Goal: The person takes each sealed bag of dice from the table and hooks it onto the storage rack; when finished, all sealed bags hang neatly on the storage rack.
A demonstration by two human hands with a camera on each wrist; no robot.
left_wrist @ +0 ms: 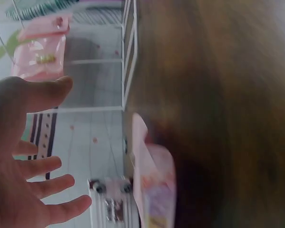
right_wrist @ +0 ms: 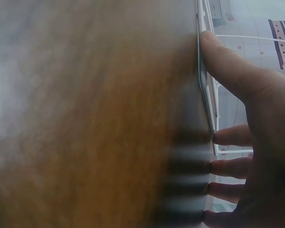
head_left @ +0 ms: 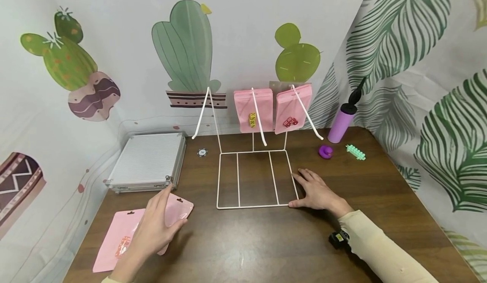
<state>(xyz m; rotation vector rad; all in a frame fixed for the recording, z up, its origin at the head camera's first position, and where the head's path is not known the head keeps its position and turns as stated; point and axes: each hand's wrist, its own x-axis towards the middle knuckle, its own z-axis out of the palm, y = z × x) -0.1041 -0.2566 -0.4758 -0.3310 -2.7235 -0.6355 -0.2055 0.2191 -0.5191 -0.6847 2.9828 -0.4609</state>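
Note:
My left hand (head_left: 152,228) hovers over two pink hang-hole pouches lying on the table, its fingers spread and holding nothing. Orange dice show through the left pouch (head_left: 110,240); my hand partly hides the other pouch (head_left: 178,209). With thumb and fingertips, my right hand (head_left: 317,192) touches the front right corner and right side of a white wire display rack (head_left: 237,179). From its middle prong hangs a pink pouch with yellow dice (head_left: 243,101), and from the right prong one with red dice (head_left: 283,109). No pouch hangs on the left prong (head_left: 201,113).
A silver ribbed case (head_left: 150,158) lies left of the rack, with a poker chip (head_left: 202,152) between them. To the right are a purple duck (head_left: 325,151), a green textured strip (head_left: 355,152) and a purple hand pump (head_left: 341,124) upright by the wall.

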